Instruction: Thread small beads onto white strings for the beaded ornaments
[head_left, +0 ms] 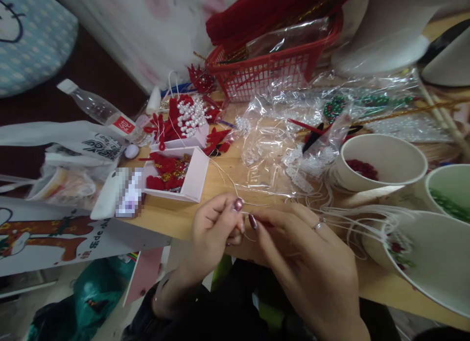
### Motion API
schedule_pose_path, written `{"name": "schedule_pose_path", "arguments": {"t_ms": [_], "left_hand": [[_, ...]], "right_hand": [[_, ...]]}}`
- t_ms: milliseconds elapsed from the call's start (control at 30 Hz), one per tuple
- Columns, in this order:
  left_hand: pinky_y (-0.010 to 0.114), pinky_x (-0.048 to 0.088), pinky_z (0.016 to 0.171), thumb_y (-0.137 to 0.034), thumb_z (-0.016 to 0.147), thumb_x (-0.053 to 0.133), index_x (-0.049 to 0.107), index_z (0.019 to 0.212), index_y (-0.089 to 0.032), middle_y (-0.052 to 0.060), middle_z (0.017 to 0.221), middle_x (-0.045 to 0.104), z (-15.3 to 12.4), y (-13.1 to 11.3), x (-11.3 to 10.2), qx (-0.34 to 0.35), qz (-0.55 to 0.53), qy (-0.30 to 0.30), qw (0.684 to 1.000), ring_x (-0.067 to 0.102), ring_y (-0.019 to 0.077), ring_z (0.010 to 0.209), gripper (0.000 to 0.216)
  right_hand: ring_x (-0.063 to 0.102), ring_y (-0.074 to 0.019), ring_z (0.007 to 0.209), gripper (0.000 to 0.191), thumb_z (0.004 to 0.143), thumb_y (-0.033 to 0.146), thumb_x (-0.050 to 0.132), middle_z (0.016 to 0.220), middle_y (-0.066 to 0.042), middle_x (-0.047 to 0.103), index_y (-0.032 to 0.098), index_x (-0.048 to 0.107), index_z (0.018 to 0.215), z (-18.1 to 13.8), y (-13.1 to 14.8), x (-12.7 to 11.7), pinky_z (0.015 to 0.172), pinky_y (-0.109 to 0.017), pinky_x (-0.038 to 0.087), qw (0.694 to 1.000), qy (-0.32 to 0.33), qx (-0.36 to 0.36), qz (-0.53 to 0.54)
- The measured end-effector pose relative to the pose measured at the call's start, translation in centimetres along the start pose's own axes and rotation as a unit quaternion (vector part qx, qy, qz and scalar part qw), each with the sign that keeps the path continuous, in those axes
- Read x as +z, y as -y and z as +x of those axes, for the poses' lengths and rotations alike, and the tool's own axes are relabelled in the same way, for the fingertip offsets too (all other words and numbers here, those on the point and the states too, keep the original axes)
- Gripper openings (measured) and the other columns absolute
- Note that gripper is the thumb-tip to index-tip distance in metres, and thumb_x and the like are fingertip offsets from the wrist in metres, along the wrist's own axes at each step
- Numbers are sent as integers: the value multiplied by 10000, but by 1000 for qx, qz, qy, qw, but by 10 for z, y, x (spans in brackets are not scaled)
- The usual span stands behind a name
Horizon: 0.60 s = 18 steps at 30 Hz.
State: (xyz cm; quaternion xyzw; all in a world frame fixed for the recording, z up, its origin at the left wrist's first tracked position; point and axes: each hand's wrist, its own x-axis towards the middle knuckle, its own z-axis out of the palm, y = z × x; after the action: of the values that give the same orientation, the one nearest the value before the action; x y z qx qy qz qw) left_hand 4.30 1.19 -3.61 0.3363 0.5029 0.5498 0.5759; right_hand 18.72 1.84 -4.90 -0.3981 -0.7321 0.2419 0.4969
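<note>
My left hand point(215, 231) and my right hand point(306, 255) meet above the front edge of the wooden table point(227, 177), fingertips pinched together. Between them runs a thin white cord point(235, 186), and a small red piece point(265, 224) shows at my right fingertips. The cord trails away to the right toward a bundle of white cords point(362, 218). My right hand wears a ring.
Two white boxes point(196, 177) of red pieces and pearls stand at the left. A red basket point(271, 69) sits at the back, with clear plastic bags point(279, 135) in front of it. Paper cups point(382, 162) and a bowl point(433, 262) stand on the right. A water bottle point(99, 108) lies far left.
</note>
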Motion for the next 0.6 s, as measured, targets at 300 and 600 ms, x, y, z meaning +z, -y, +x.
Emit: {"name": "schedule_pose_path", "arguments": {"t_ms": [300,600], "left_hand": [[166,134,322,-125,644,659,374,517,-188,-98,515,189,-3,-36,4,176,-119,-208,955,83,45,415,318],[128,195,367,-353,875,659,477,584,-164,-80,503,329,-4,-8,-1,-19,-14,-21,1000,195,38,418,392]], "right_hand": [[704,-194,742,134,927,150,596,933,-54,738,162,712,994,-7,-6,8,609,-312,514,987,-39,112,-105],[681,-166,955,216,915,120,605,1046,-84,695,132,700,1109,-6,11,6,868,-294,574,994,-66,82,20]]}}
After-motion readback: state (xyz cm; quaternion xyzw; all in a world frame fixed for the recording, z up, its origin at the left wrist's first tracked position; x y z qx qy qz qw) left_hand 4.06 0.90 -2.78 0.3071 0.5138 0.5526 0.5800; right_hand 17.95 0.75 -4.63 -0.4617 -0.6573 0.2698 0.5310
